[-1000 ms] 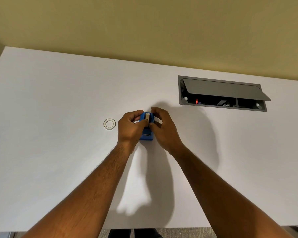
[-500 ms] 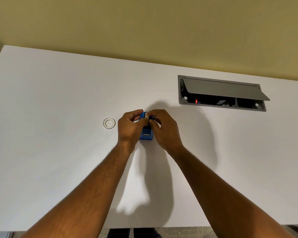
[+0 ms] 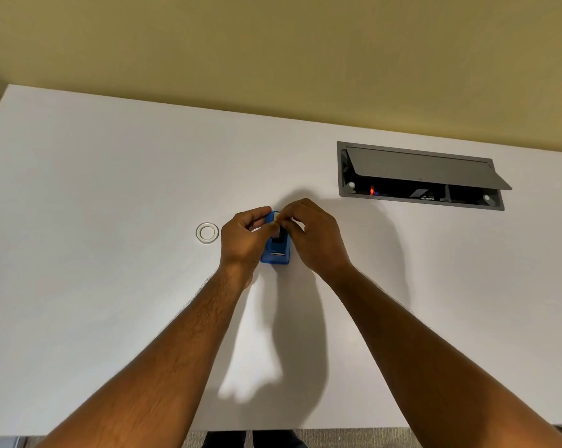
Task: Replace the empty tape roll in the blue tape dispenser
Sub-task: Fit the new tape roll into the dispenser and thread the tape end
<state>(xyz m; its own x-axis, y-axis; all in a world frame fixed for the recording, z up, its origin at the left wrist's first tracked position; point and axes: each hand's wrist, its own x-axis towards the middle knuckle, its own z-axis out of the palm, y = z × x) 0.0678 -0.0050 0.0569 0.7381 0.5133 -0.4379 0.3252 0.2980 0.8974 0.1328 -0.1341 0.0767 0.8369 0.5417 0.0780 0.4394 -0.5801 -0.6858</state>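
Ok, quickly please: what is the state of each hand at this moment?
Left hand: closed around the blue tape dispenser.
Right hand: fingertips pinched at the dispenser's top; what they grip cannot be told.

text: none legible | labels in cable box (image 3: pixel 428 198): too small to read

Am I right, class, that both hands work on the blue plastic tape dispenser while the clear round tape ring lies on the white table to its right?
Not quite: the head view shows the clear round tape ring left of the blue plastic tape dispenser.

Dispenser (image 3: pixel 275 253) on table (image 3: pixel 111 189) btwn hands, empty roll (image 3: pixel 207 233) just left.
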